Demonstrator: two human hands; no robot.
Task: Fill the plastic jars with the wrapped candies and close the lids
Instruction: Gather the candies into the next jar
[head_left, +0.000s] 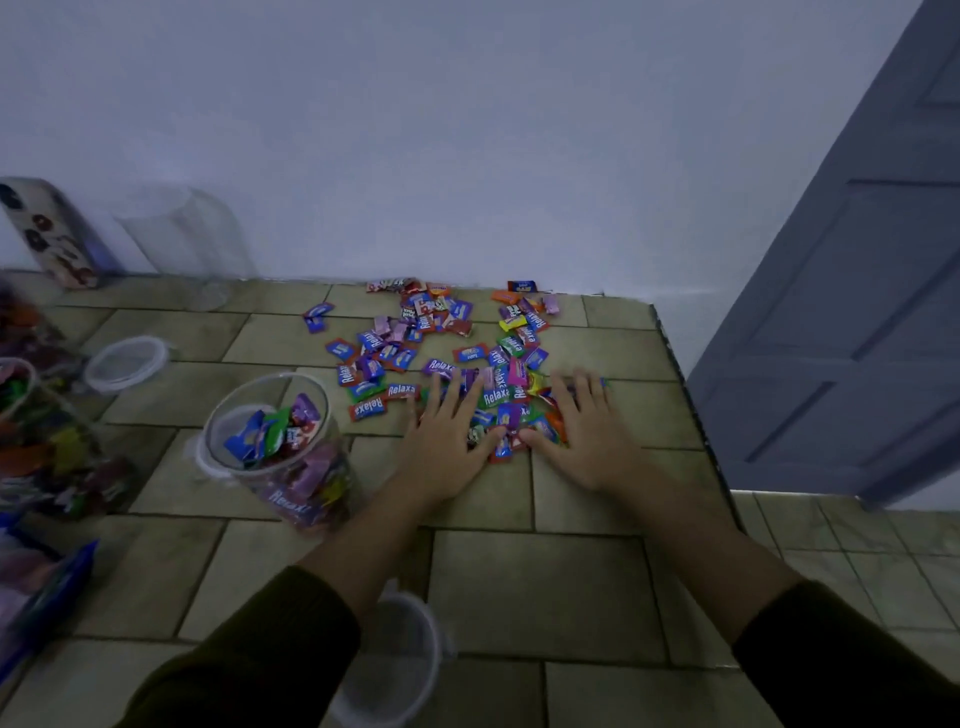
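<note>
Around loose candies (457, 358): left hand (447, 447), right hand (584, 436) (fingers flat).

two bare forearms, dark olive-brown long sleeves (270, 639) pushed up short of the wrists

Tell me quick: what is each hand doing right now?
Left hand: open, lying flat on the wrapped candies, holding nothing.
Right hand: open, lying flat on the same candies, holding nothing.
</note>
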